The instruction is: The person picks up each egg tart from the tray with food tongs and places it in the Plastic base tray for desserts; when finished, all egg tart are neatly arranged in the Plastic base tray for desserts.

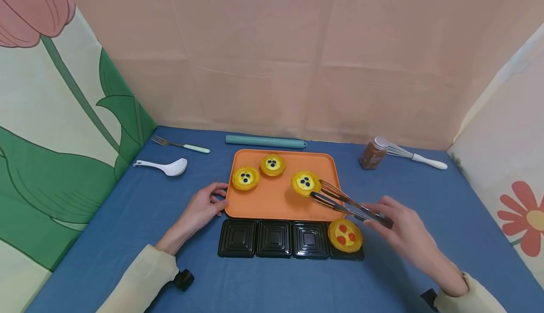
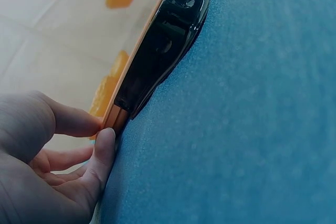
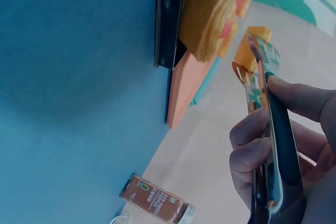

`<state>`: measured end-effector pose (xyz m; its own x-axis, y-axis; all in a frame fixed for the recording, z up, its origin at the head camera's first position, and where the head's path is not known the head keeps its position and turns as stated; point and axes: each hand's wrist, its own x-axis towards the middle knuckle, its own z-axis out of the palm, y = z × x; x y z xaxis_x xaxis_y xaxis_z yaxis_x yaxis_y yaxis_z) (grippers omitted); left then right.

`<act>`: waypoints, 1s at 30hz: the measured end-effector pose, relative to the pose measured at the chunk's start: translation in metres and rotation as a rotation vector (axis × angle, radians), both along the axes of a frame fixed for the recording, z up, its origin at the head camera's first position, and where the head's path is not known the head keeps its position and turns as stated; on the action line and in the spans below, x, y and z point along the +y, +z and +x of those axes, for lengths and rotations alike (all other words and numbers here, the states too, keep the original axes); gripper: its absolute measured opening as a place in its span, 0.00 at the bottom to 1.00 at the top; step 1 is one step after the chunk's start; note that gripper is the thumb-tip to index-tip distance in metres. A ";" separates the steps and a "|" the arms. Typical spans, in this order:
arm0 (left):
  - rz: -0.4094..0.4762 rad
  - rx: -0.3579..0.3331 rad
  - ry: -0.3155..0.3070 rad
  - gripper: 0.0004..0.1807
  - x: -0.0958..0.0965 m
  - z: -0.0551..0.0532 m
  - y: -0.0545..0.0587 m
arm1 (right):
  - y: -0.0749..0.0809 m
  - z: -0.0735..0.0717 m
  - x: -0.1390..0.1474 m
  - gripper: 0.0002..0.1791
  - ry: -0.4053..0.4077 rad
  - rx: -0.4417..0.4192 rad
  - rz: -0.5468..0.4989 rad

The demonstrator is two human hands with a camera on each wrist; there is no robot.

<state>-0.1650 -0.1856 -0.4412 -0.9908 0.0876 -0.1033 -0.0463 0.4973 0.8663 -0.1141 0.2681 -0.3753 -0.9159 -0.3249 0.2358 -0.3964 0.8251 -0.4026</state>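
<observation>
My right hand (image 1: 401, 225) grips a pair of metal tongs (image 1: 348, 204). Between the tong tips is an egg tart (image 1: 305, 183) with dark blue dots, held above an orange tray (image 1: 280, 204) and casting a shadow on it. Two more blue-dotted tarts, one at the left (image 1: 245, 178) and one farther back (image 1: 272, 165), lie on the tray. My left hand (image 1: 201, 207) pinches the tray's left edge between thumb and finger, as the left wrist view shows. Along the tray's near side runs a black four-part container (image 1: 274, 239); a red-dotted tart (image 1: 345, 235) sits in its rightmost compartment.
Behind the tray lies a teal rolling pin (image 1: 266, 141). A fork (image 1: 180, 145) and a white spoon (image 1: 163, 166) are at the back left. At the back right stand a brown seasoning jar (image 1: 373, 155) and, lying beside it, a whisk (image 1: 418, 156). Cloth walls border the blue table.
</observation>
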 end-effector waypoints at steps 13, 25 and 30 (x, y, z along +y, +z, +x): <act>0.020 -0.004 -0.004 0.26 0.001 0.001 0.000 | 0.002 0.048 0.009 0.20 -0.074 -0.141 -0.013; 0.012 -0.002 0.000 0.26 0.000 -0.001 -0.003 | -0.005 0.067 0.010 0.16 -0.108 -0.221 0.007; 0.004 -0.003 0.003 0.26 0.000 -0.001 -0.003 | -0.006 0.070 0.013 0.16 -0.094 -0.243 0.032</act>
